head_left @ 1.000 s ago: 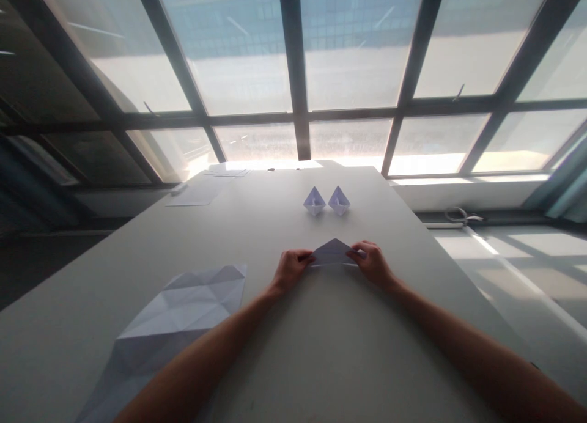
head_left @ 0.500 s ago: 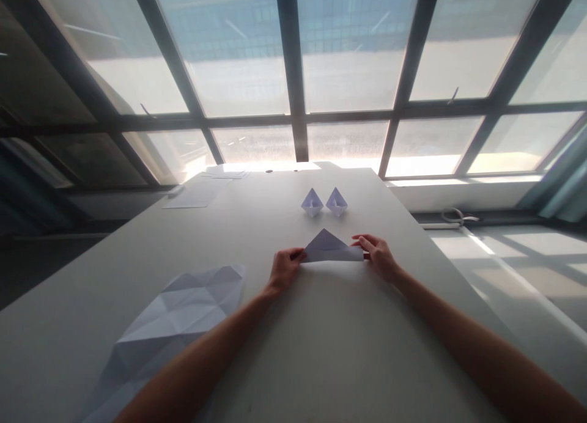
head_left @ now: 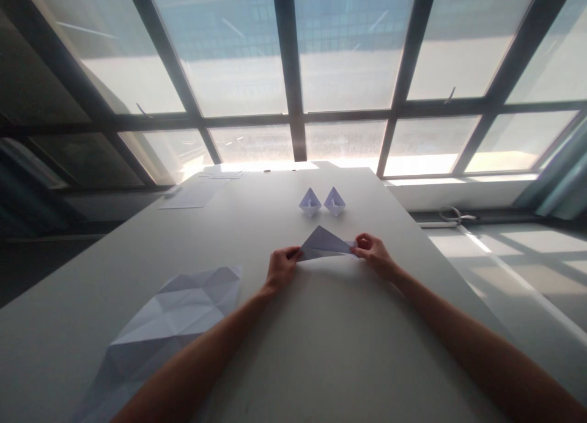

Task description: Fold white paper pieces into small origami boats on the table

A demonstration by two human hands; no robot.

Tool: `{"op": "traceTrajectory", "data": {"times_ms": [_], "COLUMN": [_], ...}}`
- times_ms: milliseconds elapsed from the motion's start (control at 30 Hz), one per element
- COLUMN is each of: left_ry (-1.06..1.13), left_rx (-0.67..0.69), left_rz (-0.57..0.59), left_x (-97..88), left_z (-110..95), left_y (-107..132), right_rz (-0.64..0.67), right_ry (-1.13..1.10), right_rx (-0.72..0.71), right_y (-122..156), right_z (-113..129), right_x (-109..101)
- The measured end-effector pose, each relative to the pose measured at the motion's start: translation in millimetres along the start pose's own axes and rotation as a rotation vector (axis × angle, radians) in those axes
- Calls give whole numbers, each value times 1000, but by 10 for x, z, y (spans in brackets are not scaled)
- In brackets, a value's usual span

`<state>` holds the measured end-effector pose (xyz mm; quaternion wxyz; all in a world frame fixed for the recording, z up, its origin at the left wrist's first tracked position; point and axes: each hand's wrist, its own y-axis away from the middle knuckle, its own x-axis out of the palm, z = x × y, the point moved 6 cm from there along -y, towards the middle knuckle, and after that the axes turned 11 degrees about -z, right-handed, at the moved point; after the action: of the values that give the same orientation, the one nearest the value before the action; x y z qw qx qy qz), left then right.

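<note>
A folded sheet of paper point(head_left: 321, 242), with a triangular peak and a band along its lower edge, is held up between my two hands above the table. My left hand point(head_left: 281, 268) pinches its left corner. At the opposite end, my right hand point(head_left: 373, 253) has thumb and fingers closed on the right corner, where the band looks bent. Just beyond the folded paper stand two small folded paper boats, a left paper boat point(head_left: 310, 204) and a right paper boat point(head_left: 334, 203), side by side.
A large creased sheet of paper point(head_left: 178, 310) lies by my left forearm. Flat white sheets point(head_left: 192, 195) rest at the table's far left. The white table point(head_left: 348, 337) reaches to the windows point(head_left: 342, 74). A cable coil point(head_left: 450, 214) lies beyond its right edge.
My right hand has closed from loosely spread fingers to a pinch on the paper's right corner. That end of the band has bent, and the sheet has tilted slightly.
</note>
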<state>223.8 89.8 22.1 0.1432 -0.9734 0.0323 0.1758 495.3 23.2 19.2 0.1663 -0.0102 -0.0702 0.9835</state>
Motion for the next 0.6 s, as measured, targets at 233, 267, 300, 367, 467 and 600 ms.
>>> {"op": "traceTrajectory", "data": {"times_ms": [233, 267, 300, 367, 467, 600], "left_ry": [34, 40, 45, 51, 75, 109], "left_rx": [-11, -18, -25, -37, -56, -65], "left_rz": [-12, -14, -18, -28, -30, -26], "left_x": [-16, -21, -25, -36, -40, -39], "left_z": [10, 14, 18, 24, 29, 29], "left_y": [-11, -13, -15, -18, -18, -15], "right_rz": [-3, 10, 27, 61, 109, 148], "right_ry": [-64, -76, -85, -63, -5, -32], "right_rx": [-50, -53, -62, -101, -160, -174], "right_y": [32, 39, 47, 62, 79, 84], "right_z": [33, 41, 51, 75, 87, 49], "right_x": [24, 32, 40, 57, 94, 162]}}
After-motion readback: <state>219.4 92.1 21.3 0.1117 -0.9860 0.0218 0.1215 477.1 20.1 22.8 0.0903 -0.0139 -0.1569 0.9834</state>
